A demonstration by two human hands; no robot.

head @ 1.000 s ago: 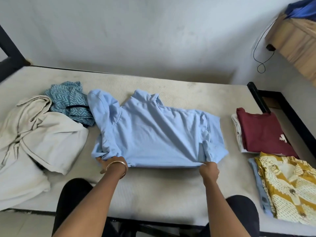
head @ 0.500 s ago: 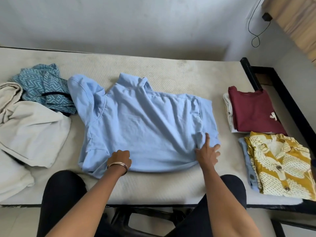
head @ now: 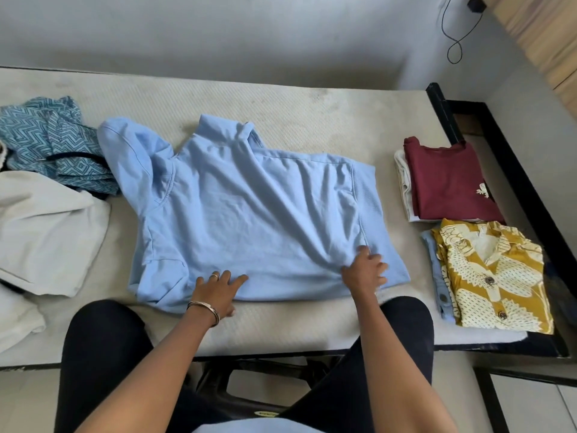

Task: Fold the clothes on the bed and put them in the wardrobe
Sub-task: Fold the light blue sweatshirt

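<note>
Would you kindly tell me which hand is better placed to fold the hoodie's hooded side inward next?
Probably the left hand: it rests flat on the light blue cotton hoodie nearest the hood, while the right hand holds the opposite corner.
</note>
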